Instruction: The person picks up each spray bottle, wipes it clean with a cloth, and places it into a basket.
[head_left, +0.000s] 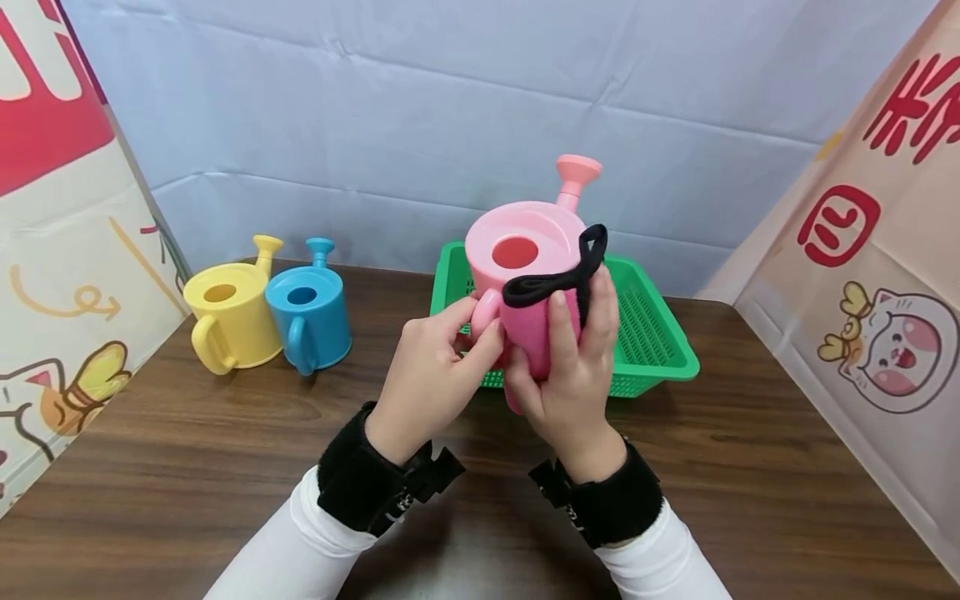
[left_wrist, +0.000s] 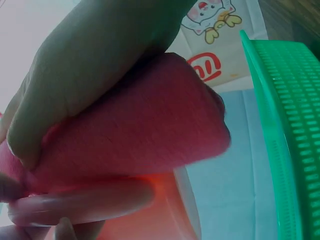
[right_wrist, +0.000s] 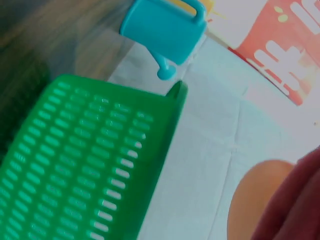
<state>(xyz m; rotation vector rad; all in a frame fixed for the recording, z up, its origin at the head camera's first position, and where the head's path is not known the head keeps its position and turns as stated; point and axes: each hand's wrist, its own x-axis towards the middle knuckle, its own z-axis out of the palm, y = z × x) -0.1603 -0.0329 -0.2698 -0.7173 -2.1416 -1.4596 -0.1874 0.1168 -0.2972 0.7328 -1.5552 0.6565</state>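
Over the near part of the green basket, a pink watering can [head_left: 480, 242] is held up, its spout pointing away. My left hand [head_left: 442, 358] pinches the can's handle [head_left: 487, 312] between thumb and fingers. My right hand [head_left: 570, 367] grips a folded pink cloth [head_left: 528, 333] with a black loop [head_left: 551, 287], close against the can's side. In the left wrist view the pink cloth [left_wrist: 145, 115] lies along the can's handle [left_wrist: 90, 200]. The far side of the can is hidden behind the cloth and my right hand.
A green perforated basket [head_left: 678, 354] stands on the wooden table behind my hands. To the left, a yellow watering can [head_left: 243, 329] and a blue watering can [head_left: 322, 321] stand side by side. A pale blue cloth backdrop [head_left: 375, 125] hangs behind, with printed sheets at both sides.
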